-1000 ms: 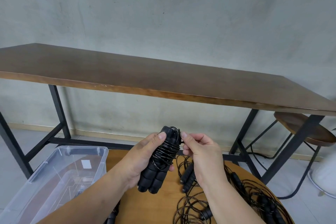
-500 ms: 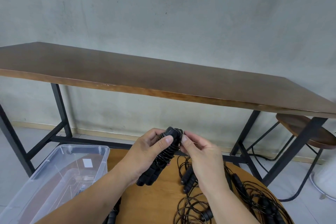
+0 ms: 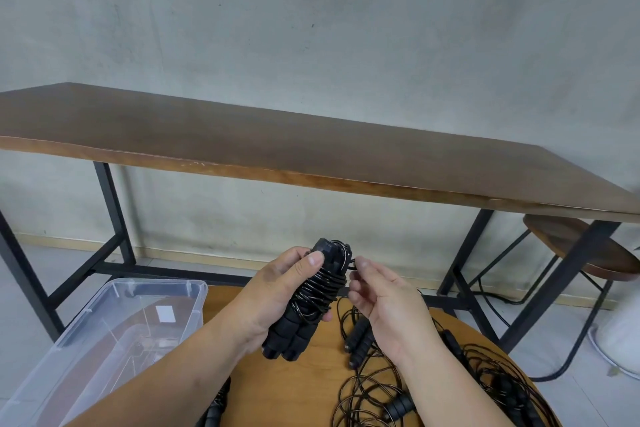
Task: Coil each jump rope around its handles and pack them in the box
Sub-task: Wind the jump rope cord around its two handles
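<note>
My left hand (image 3: 277, 291) grips a black jump rope bundle (image 3: 308, 305), two ribbed handles side by side with thin black cord wound round their upper half. My right hand (image 3: 384, 302) is just right of the bundle's top, thumb and forefinger pinching the cord's end near the handle caps. Both hands hover above a round wooden table (image 3: 304, 388). Loose black jump ropes (image 3: 367, 388) lie tangled on it under my right forearm. A clear plastic box (image 3: 114, 329) stands open at the lower left.
A long dark wooden table (image 3: 311, 152) on black metal legs runs along the grey wall behind. A round wooden stool (image 3: 581, 246) stands at the right, with a white object (image 3: 620, 336) on the floor beside it.
The bundle has tilted back up after dipping, and my right hand has drawn slightly away to the right of the handle tops, still pinching the cord end.
</note>
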